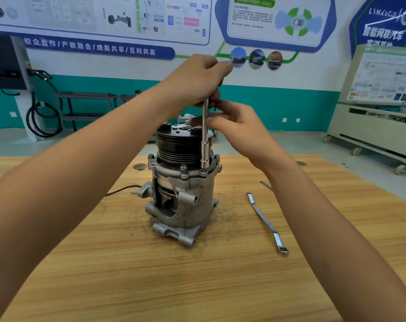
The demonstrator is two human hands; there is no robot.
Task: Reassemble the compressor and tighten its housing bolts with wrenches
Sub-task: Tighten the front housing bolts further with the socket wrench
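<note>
The grey metal compressor stands upright in the middle of the wooden table, its black pulley on top. Bolts sit around the upper housing flange. A chrome socket wrench stands vertical, its socket set on a flange bolt at the right front. My left hand grips the top of the wrench from above. My right hand holds the wrench shaft from the right with its fingertips, just above the pulley.
A chrome ring spanner lies on the table right of the compressor, with another tool end behind my right forearm. A black cable trails left from the compressor. Beyond the table are a charger unit and a wheeled cabinet.
</note>
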